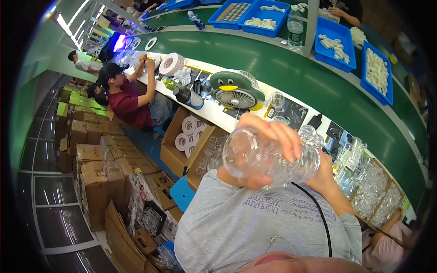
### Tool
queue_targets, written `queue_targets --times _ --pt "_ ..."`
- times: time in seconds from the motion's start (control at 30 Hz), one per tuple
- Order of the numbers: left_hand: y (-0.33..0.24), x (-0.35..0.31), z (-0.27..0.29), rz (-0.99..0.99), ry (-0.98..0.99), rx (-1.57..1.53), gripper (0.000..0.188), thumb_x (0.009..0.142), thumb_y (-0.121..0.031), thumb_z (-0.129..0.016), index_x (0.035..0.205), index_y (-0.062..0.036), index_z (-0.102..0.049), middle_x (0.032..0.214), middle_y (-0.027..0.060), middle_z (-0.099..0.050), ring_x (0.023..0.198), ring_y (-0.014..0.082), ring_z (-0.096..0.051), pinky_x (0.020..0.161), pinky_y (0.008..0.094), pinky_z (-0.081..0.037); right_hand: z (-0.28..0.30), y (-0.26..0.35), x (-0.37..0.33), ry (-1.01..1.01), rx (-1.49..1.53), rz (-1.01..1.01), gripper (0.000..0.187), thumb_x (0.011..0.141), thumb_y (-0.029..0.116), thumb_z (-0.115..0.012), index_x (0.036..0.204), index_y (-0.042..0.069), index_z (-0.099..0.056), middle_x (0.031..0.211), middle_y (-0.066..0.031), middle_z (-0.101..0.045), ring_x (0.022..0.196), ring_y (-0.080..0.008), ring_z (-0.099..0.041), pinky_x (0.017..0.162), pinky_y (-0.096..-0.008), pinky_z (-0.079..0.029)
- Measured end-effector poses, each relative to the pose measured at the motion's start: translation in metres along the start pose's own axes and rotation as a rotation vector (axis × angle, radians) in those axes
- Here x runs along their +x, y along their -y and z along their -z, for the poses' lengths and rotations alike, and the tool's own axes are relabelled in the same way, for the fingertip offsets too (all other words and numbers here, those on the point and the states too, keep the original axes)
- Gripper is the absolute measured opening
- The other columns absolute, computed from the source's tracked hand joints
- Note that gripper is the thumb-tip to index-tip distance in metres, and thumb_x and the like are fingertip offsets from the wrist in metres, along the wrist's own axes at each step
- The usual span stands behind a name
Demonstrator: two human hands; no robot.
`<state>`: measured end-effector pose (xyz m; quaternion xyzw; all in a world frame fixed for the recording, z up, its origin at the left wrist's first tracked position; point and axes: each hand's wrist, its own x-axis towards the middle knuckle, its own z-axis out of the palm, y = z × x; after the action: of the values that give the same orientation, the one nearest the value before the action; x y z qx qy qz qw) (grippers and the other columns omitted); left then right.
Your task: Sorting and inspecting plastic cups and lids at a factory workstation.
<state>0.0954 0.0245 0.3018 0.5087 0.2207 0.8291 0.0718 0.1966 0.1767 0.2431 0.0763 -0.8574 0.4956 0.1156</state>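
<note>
Close to my chest I hold a clear, rounded plastic container point(246, 154), tilted on its side. My left hand point(277, 132) is wrapped round it, fingers over the top and thumb underneath. My right hand point(324, 169) grips its right end from below; the container partly hides those fingers. A smaller clear knobbed part point(310, 135) shows at that right end; I cannot tell whether it is joined on. Just beyond my hands, a green penguin-faced fan point(236, 91) and a small clear cup point(276, 100) stand on the white bench edge point(209, 113).
A green conveyor belt point(296, 82) runs behind the bench, with blue trays point(334, 45) of white parts beyond. Clear plastic pieces point(371, 182) fill cartons at right. A box of white rings point(175, 154) and stacked cartons point(102, 182) stand left. A co-worker point(129, 100) sits further along.
</note>
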Motion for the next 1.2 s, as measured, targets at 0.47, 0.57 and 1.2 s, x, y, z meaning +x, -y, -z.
queue_targets --times 0.47,0.57,1.2 --pt "-0.009 0.0 0.016 0.135 -0.003 -0.109 0.061 0.069 -0.031 -0.07 0.111 -0.0084 -0.032 0.078 0.0055 -0.047 0.079 0.0248 -0.051 0.081 0.0429 -0.039 -0.003 0.004 -0.001 -0.248 -0.053 0.196 0.029 0.055 0.017 -0.063 0.082 0.009 -0.055 0.073 -0.0055 -0.053 0.066 -0.0243 -0.055 0.055 -0.0353 -0.045" --pt "0.01 0.004 0.029 0.247 0.057 -0.271 0.052 0.073 -0.03 -0.065 0.108 -0.0077 -0.034 0.078 0.0047 -0.046 0.078 0.0229 -0.049 0.081 0.0409 -0.038 -0.002 0.01 -0.012 -0.17 -0.065 0.127 0.029 0.054 0.013 -0.059 0.083 0.01 -0.055 0.073 -0.005 -0.053 0.067 -0.0242 -0.056 0.054 -0.0362 -0.045" --pt "0.03 0.005 0.009 0.147 0.038 0.061 0.055 0.071 -0.036 -0.061 0.109 -0.0037 -0.038 0.088 0.0099 -0.04 0.089 0.0272 -0.042 0.096 0.047 -0.029 -0.004 -0.029 -0.025 -0.234 -0.046 -0.096 0.046 0.056 0.031 -0.071 0.092 0.008 -0.053 0.08 -0.0051 -0.057 0.078 -0.025 -0.058 0.062 -0.0368 -0.047"
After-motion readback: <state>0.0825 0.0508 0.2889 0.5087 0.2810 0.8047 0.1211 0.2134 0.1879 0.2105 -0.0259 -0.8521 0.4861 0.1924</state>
